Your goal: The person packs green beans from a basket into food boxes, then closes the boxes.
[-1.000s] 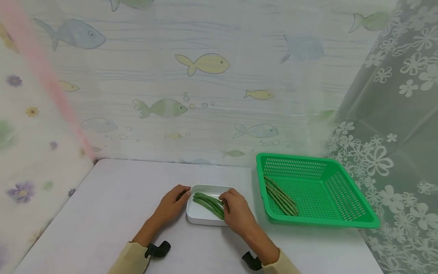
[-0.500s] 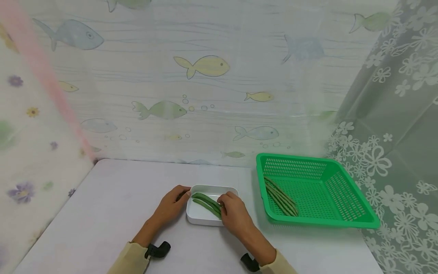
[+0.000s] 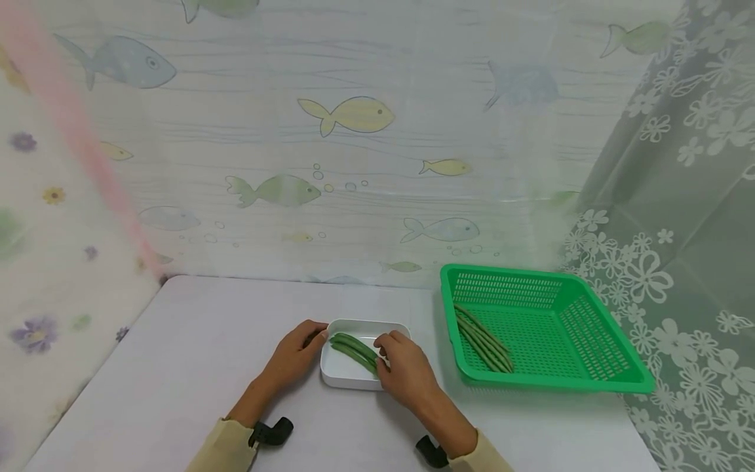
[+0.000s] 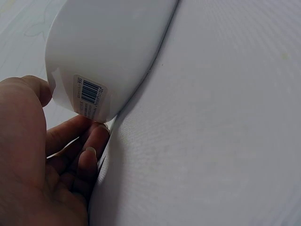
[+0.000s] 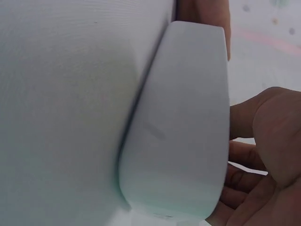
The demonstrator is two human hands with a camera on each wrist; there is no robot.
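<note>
A small white rectangular dish (image 3: 348, 380) sits on the table with several green beans (image 3: 354, 349) lying slantwise inside it. My left hand (image 3: 293, 354) holds the dish's left end. In the left wrist view, the thumb (image 4: 40, 89) is at the rim and the fingers (image 4: 70, 134) are against the end wall, below a barcode label (image 4: 89, 96). My right hand (image 3: 406, 367) reaches over the dish's right side, at the right ends of the beans, with a gap between thumb and forefinger. In the right wrist view, the dish wall hides those fingertips.
To the right stands a green plastic basket (image 3: 554, 380) with slotted walls, holding several longer, paler beans (image 3: 483, 341) along its left side. The white-covered table (image 3: 194, 354) meets a fish-print curtain (image 3: 354, 196) at the back. A flowered sheer curtain (image 3: 678, 295) hangs on the right.
My right hand has moved slightly left, and its thumb and forefinger have parted. The beans in the dish have shifted a little left. My left hand has stayed on the dish.
</note>
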